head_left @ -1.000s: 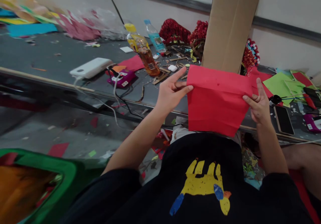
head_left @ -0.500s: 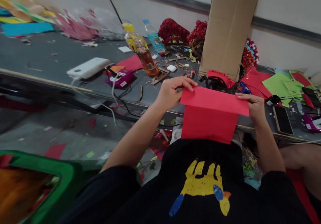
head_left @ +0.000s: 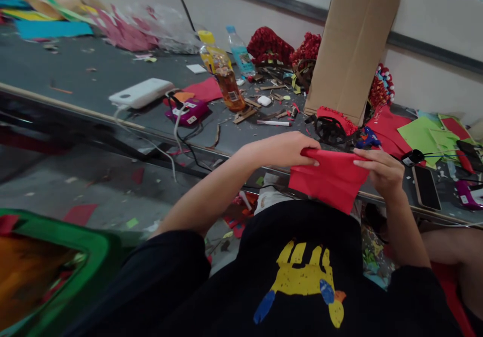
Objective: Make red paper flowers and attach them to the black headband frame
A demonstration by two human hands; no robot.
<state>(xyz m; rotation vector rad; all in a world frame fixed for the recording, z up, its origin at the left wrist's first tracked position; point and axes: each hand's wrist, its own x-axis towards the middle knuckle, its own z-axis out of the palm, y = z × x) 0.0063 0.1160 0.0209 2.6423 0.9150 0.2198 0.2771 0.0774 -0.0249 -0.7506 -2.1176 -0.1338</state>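
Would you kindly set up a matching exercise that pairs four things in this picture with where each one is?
Things:
1. red paper
2. cardboard sheet
3. white power bank
4. smartphone

Places:
A. propped upright against the wall
B. flat on the table, right of the right hand
C. gripped between the left hand and the right hand
D. on the table, left of the orange drink bottle

Pairs: 1-C, 2-A, 3-D, 4-B

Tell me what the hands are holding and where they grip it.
Both hold one folded red paper sheet by its top edge: the left hand at the left corner, the right hand at the right corner.
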